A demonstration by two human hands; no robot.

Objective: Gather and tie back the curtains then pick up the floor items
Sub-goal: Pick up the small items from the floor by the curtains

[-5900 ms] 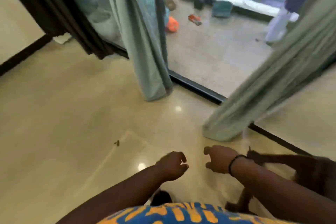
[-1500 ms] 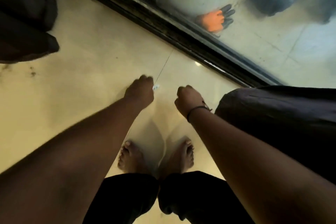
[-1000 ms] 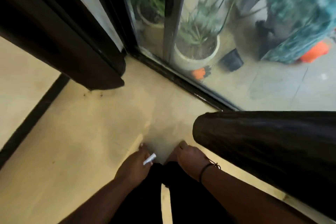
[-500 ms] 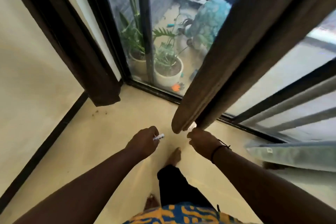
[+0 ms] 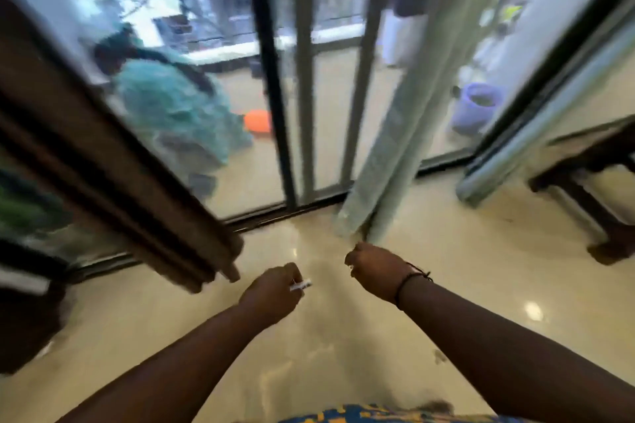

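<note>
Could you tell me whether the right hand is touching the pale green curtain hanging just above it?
Cannot tell. In the head view, the right hand sits directly below the hem of the pale green curtain, but motion blur hides any contact or gap.

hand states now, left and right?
Left hand: holding a small white stick-like item.
Right hand: fingers curled, nothing visible in it.

View swung right, off the dark curtain (image 5: 113, 161) toward the pale green curtain (image 5: 395, 134), now ahead of the hands.

Single head-worn view, angled forward and down (wide-angle), close above outstretched forearms
</note>
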